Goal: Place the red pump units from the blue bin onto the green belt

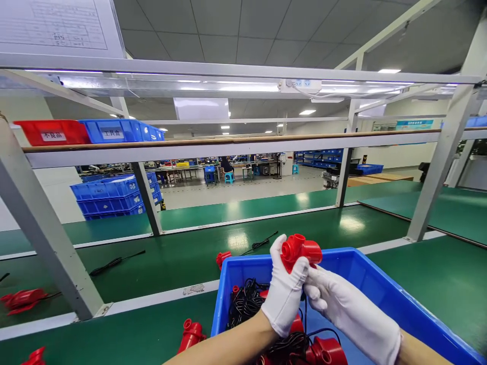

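A red plastic fitting (300, 249) with round openings is held up above the blue bin (384, 284). My left hand (285, 286), in a white glove, has its fingers wrapped round the fitting. Just to the right, my right hand (342, 299), also gloved in white, has its fingers curled close beneath the fitting, by a black cable that hangs down; what its fingertips pinch is hidden. Inside the bin lie coiled black cables (247, 304) and more red fittings (326, 351).
Other red fittings lie on the green surface, one left of the bin (190, 334) and one behind it (223, 259). A slanted metal post (49, 228) rises at the left. Red (53, 133) and blue (122, 131) boxes stand on the shelf.
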Motion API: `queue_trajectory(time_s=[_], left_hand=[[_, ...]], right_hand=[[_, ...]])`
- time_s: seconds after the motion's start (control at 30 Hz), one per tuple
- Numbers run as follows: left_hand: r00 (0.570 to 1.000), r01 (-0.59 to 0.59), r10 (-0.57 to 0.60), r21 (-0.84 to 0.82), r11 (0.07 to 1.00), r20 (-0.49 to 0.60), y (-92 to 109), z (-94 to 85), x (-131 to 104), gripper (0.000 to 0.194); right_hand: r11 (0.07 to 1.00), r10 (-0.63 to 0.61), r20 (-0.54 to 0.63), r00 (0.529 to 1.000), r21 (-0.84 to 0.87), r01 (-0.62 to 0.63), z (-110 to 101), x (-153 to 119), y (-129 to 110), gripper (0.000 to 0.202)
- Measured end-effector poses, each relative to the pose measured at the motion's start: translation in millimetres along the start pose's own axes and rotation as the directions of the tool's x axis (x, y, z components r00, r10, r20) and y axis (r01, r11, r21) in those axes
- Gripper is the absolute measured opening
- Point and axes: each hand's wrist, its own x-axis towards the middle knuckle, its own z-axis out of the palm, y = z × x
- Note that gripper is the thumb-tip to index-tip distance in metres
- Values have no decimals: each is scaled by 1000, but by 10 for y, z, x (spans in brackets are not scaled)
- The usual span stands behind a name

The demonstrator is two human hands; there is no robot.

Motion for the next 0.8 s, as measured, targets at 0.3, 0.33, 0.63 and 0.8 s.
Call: queue_trajectory(time_s=[0.3,0.33,0.63,0.8], left_hand=[[927,317,-375,-518,794,-7,-42,-122,198,64],[925,319,-381,-524,789,-10,-49,-127,190,63],[985,155,-146,-98,983,92,-63,-153,-13,53],[987,36,-45,59,998,154,37,-222,-38,56]], right_hand=[[697,-181,-159,971,-717,12,-327,-132,-179,51],[679,-200,-159,967,-733,19,-325,-126,-171,54],[611,-155,-92,984,-791,22,-212,-182,-38,56],[579,-202,-53,978,-812,75,-226,-212,-24,54]])
